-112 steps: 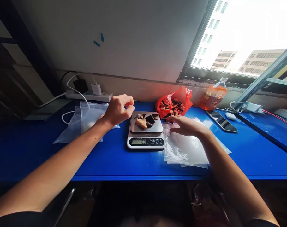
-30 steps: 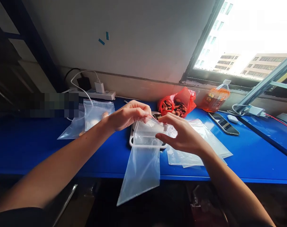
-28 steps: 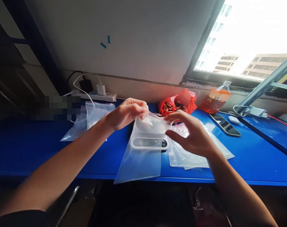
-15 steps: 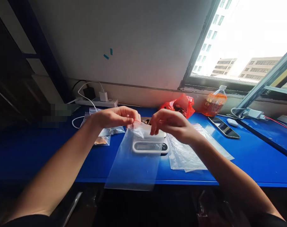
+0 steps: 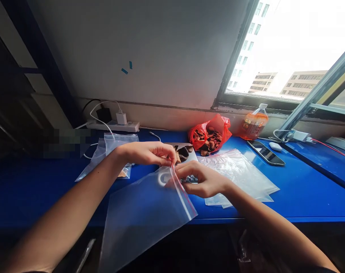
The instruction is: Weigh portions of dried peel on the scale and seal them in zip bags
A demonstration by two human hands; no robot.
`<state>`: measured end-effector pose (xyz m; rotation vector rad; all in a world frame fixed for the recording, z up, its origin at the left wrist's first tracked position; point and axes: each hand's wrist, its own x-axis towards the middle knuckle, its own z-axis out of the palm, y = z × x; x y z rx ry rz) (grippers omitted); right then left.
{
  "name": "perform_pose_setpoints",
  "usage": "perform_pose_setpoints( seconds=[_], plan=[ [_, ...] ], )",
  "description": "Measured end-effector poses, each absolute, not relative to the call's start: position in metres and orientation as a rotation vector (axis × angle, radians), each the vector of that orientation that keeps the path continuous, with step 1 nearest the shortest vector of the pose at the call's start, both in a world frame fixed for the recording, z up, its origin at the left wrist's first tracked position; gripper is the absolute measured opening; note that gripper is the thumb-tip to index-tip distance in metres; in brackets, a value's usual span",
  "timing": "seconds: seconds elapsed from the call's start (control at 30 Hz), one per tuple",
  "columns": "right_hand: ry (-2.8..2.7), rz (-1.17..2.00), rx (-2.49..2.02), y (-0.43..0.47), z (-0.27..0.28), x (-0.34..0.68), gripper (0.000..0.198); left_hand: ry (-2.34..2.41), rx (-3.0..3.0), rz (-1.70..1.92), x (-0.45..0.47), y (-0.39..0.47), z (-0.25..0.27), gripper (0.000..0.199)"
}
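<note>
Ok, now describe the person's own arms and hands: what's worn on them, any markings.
The left hand and right hand wear no gloves, and no ring shows. The left forearm and right forearm are uncovered, without watch or bracelet; the left one bears a small spot. Only a sliver of dark sleeve shows at lower left.

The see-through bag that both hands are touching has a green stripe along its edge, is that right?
Not quite: the stripe is red, not green. The head view shows it along the edge of the see-through bag that both hands, the left hand and the right hand, are touching.
</note>
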<state>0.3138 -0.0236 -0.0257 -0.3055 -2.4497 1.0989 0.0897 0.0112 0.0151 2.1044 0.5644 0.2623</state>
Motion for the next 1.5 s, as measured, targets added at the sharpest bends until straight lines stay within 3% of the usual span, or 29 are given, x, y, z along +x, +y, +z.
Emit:
perform_pose_setpoints(
  seconds=[0.2, 0.33, 0.4, 0.5, 0.57, 0.7, 0.83, 0.93, 1.17, 1.3, 1.5],
  plan=[
    [-2.484, 1.377, -0.203, -0.013, -0.023, 0.318, 0.029, 0.522, 2.088, 0.201, 0.093, 0.008, 0.017, 0.029],
    [-2.521, 1.157, -0.301, -0.021, -0.027, 0.316, 0.026, 0.490, 2.087, 0.140, 0.094, 0.010, 0.014, 0.031],
    [-2.560, 1.064, -0.359, -0.027, -0.030, 0.314, 0.042, 0.522, 2.072, 0.189, 0.093, 0.012, 0.014, 0.032],
    [-2.615, 0.939, -0.474, -0.036, -0.034, 0.312, 0.082, 0.655, 2.111, 0.244, 0.090, 0.006, 0.020, 0.035],
    [-2.575, 0.802, -0.565, -0.039, -0.037, 0.310, 0.093, 0.833, 2.232, 0.308, 0.089, -0.007, 0.025, 0.041],
    [-2.273, 0.653, -0.631, -0.038, -0.043, 0.303, 0.082, 1.111, 2.652, 0.613, 0.096, -0.038, 0.023, 0.067],
    [-2.109, 0.583, -0.632, -0.031, -0.049, 0.298, 0.083, 1.003, 2.947, 0.485, 0.102, -0.048, 0.003, 0.109],
    [-2.089, 0.534, -0.681, -0.030, -0.054, 0.294, 0.072, 1.008, 3.000, 0.411, 0.104, -0.043, -0.008, 0.121],
    [-2.024, 0.473, -0.659, -0.026, -0.052, 0.298, 0.021, 0.921, 2.908, 0.660, 0.098, -0.036, 0.000, 0.098],
    [-1.862, 0.299, -0.875, 0.001, -0.055, 0.311, 0.017, 1.028, 2.842, 0.781, 0.087, -0.026, 0.002, 0.106],
    [-2.084, -0.115, -1.158, 0.040, -0.064, 0.319, 0.010, 1.107, 2.805, 0.805, 0.083, -0.018, -0.002, 0.105]
  ],
)
